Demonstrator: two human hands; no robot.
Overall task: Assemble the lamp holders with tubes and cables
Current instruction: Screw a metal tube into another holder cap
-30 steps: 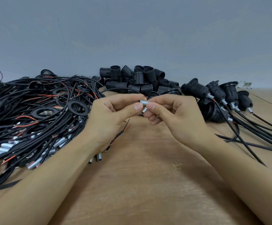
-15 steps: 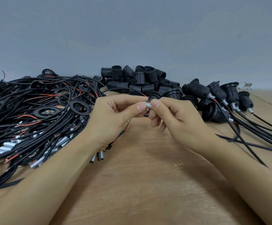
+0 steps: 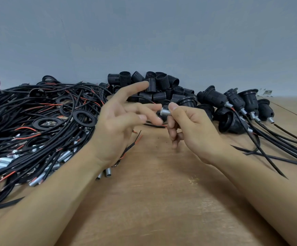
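Note:
My right hand (image 3: pixel 192 128) pinches a short silver metal tube (image 3: pixel 165 112) between thumb and forefinger, held above the wooden table. My left hand (image 3: pixel 119 121) hovers just left of the tube with its fingers spread and holds nothing; it looks blurred. A thin black and red cable (image 3: pixel 154 125) lies on the table beneath the two hands. Loose black threaded lamp holders (image 3: pixel 161 86) are heaped behind the hands against the wall.
A big tangle of black and red cables (image 3: pixel 30 128) with black rings (image 3: pixel 85 118) and silver tubes (image 3: pixel 2 164) covers the left. Holders with cables fitted (image 3: pixel 240 107) lie at the right, their cables trailing toward me. Two loose tubes (image 3: pixel 106 173) lie by my left wrist.
My left hand has let go of the tube and spread its fingers, pulling slightly left. My right hand keeps the tube and has shifted a little right.

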